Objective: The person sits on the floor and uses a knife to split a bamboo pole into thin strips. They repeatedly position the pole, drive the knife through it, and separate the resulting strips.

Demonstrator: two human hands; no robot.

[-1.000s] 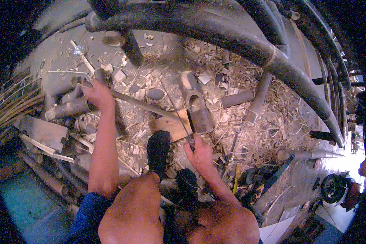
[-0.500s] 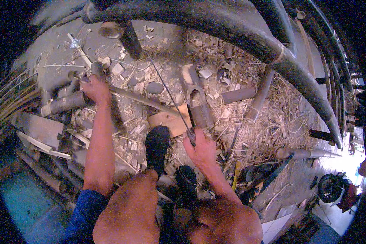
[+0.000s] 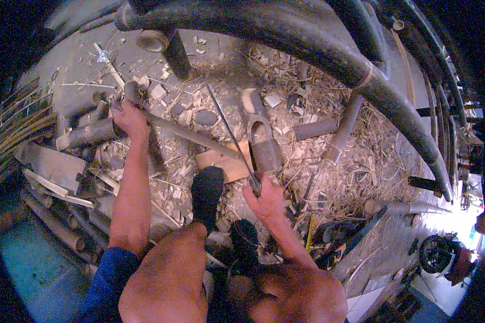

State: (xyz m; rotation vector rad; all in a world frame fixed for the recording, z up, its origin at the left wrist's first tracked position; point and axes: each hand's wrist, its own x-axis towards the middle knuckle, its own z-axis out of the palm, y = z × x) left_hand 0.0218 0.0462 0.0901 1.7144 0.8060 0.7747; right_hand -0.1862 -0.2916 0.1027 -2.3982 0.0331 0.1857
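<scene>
My left hand [image 3: 130, 118] is closed around one end of a long, slim bamboo stick [image 3: 191, 133]. The stick slants to the right and nearer me, its other end over a light wooden board [image 3: 229, 163]. In my right hand [image 3: 264, 198] is the handle of a long, narrow-bladed knife [image 3: 225, 121]. The blade points away and to the left, crossing above the stick's far end. Just beyond the right hand lies a bamboo tube [image 3: 265, 145] with an oval opening cut in it. A short bamboo piece [image 3: 131, 92] is right beside the left hand.
A thick bamboo pole [image 3: 285, 33] arches across the far side. Wood chips and shavings [image 3: 302, 177] litter the floor. My dark-shod foot [image 3: 207, 188] is by the board. Bamboo lengths [image 3: 54, 229] are stacked at left; a motorcycle wheel [image 3: 435, 253] shows at far right.
The knife blade has turned, showing more of its flat, and its tip has come slightly right and nearer. The left hand and stick have barely shifted.
</scene>
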